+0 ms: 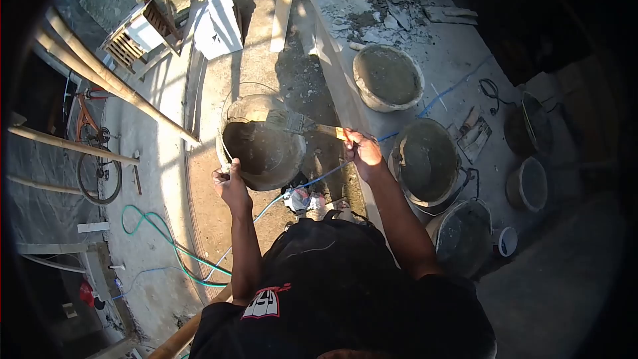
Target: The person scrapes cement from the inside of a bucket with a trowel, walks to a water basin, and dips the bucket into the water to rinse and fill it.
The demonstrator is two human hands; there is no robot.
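My left hand (232,186) is closed on the near left rim of a cement-stained bucket (284,163), which is tilted so that its dark inside shows. In my right hand (364,151) is the handle of a wide brush (292,121) with a grey, caked head. The brush head reaches over the bucket's upper right rim; whether it touches the rim, I cannot tell. A thin wire handle arches above the bucket's far side.
On the right stand several tubs, one with grey mix (389,76) and another with darker contents (425,159). A trowel (473,134) lies beyond them. A green hose (156,226), bamboo poles (119,86) and a bicycle (96,149) are left. A board edge (342,80) runs alongside.
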